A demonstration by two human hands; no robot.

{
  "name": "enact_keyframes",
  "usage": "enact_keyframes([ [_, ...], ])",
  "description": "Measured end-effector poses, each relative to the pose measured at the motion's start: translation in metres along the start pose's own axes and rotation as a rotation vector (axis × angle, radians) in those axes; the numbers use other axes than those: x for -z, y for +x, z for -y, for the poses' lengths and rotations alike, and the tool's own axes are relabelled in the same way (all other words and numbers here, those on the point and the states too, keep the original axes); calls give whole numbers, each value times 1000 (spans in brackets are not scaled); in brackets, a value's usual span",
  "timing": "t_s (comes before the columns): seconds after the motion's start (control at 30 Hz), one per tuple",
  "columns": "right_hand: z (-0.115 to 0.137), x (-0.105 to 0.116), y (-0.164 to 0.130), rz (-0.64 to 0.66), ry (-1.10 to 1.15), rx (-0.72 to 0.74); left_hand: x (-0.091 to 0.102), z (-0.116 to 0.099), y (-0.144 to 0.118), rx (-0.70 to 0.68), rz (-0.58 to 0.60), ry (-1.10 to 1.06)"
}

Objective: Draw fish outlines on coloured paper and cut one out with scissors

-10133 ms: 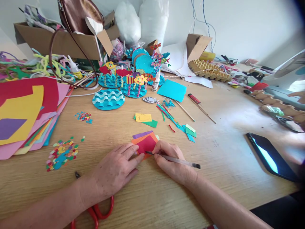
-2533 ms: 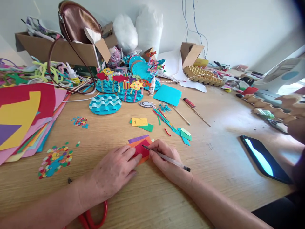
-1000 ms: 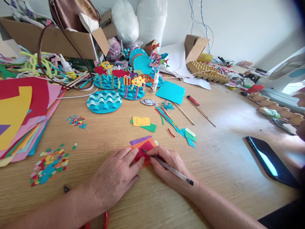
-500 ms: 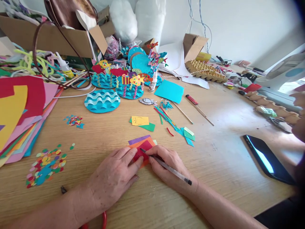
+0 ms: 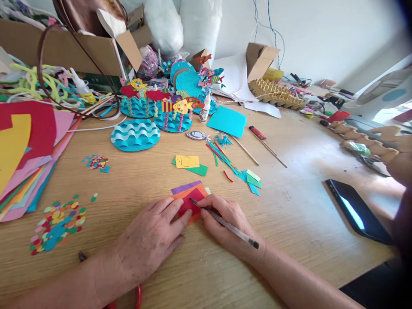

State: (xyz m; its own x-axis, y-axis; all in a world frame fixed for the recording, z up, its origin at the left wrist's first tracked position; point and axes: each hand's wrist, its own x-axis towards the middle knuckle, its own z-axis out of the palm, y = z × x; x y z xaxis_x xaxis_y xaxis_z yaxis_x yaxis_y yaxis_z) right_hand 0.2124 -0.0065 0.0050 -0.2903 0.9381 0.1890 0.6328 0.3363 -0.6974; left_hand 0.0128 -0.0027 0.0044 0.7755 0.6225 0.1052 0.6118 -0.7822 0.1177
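Note:
In my right hand (image 5: 222,216) is a clear gel pen (image 5: 233,229) with a dark end, its tip on a small red piece of paper (image 5: 196,196). Flat fingers of my left hand (image 5: 149,236) press down on the red paper's left side. Under it lie an orange piece (image 5: 198,186) and a purple piece (image 5: 183,188), partly covered. Just beyond sits a yellow piece (image 5: 189,162) with a fish outline drawn on it, over a green piece (image 5: 200,171). Red-handled pliers or scissors (image 5: 138,296) lie mostly hidden under my left forearm.
Paper dots (image 5: 58,223) and colored sheets (image 5: 41,171) lie left. Behind are blue wavy discs (image 5: 135,139) with paper fish, a glue bottle (image 5: 205,109) and a blue sheet (image 5: 227,121). Paper strips (image 5: 227,159) lie beyond my right hand, a phone (image 5: 357,212) farther right.
The pen tip has shifted slightly to the right across the red paper. My left hand stays pressed on it. The whole view has drifted a little.

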Motion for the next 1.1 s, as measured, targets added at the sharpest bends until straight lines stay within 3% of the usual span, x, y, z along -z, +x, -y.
enact_keyframes([
  [0.5,-1,2,-1,-36,-11,4,1,0,-1,11,34,-12],
  [0.93,-1,2,-1,-32,-3,16,-2,0,-2,8,1,-1],
  [1.1,-1,2,-1,-35,65,-53,-1,0,-1,12,-35,-22],
])
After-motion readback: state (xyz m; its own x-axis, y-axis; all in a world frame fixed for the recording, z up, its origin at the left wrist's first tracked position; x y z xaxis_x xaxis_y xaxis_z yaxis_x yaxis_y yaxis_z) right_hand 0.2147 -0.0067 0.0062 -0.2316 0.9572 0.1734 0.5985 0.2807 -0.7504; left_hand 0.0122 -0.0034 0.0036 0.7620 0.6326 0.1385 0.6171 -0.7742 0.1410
